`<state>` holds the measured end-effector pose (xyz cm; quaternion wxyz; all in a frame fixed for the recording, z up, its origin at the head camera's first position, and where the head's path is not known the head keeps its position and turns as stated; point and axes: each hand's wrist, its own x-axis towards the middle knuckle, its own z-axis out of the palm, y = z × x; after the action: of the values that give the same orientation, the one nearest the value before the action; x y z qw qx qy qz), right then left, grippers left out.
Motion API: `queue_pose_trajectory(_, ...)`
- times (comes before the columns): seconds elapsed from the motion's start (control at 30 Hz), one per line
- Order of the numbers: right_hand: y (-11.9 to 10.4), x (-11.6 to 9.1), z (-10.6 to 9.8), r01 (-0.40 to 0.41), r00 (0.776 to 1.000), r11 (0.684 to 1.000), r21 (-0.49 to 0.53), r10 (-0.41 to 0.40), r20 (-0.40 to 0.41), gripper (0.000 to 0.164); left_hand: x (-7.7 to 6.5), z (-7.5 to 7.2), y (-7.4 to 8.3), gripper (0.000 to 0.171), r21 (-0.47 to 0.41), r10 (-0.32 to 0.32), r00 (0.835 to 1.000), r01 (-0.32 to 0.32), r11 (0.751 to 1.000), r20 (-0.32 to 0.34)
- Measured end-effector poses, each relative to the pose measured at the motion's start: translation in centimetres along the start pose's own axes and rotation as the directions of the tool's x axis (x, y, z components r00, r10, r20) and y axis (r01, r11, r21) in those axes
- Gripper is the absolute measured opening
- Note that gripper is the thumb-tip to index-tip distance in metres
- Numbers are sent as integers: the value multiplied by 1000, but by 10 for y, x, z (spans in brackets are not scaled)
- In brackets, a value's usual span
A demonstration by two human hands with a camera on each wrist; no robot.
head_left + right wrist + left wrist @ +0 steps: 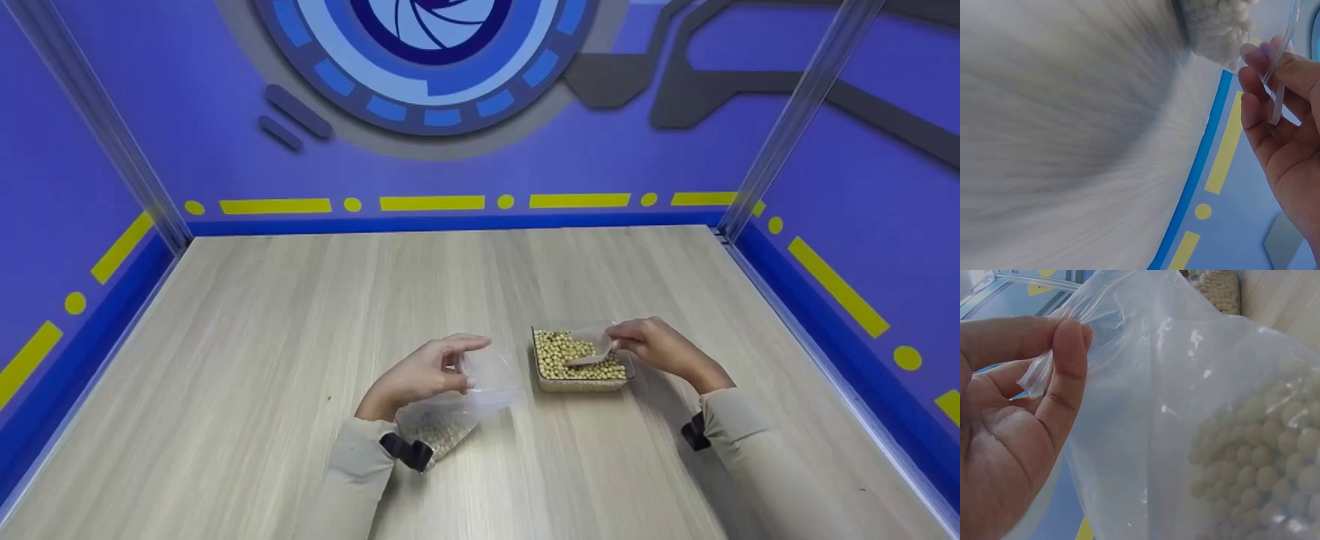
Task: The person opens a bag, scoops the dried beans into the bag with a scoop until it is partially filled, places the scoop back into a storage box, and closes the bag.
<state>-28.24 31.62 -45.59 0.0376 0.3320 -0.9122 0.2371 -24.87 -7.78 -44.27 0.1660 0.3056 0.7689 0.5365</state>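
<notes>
My left hand (421,375) pinches the rim of a clear plastic bag (491,375) between thumb and fingers. Round pale beans (1264,467) lie in the bag's lower part, close beside the wrist. To the right of the bag stands a clear rectangular container (581,385) filled with yellowish beans (559,352). Over its right side, my right hand (660,346) grips the handle of a translucent scoop (598,352), whose front edge is down in the beans. The right wrist view shows the scoop's handle (1276,107) between thumb and fingers.
Everything stands on a light wood-grain table (300,322). Blue printed panels (420,176) with yellow marks enclose it at the back and both sides, with metal posts at the rear corners. Each wrist carries a black strap (406,451) over a beige sleeve.
</notes>
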Motion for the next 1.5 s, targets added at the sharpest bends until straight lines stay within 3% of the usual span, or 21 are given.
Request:
queue_pose_trajectory(0.37,6,-3,3,3,999,999,45,-1,-44,24,1,-1,1,63,-10,15,1000,-15,1000,8)
queue_pose_trajectory(0.77,8,-6,5,-71,996,992,104,76,-42,28,0,-1,-1,61,-38,24,1000,-24,999,18)
queue_pose_trajectory(1.2,10,-5,7,-89,994,987,133,96,-48,28,-2,-2,0,61,-44,22,1000,-22,999,15)
queue_pose_trajectory(1.5,10,-6,6,-163,985,968,189,172,-33,31,-1,-2,0,61,-27,24,1000,-24,999,6)
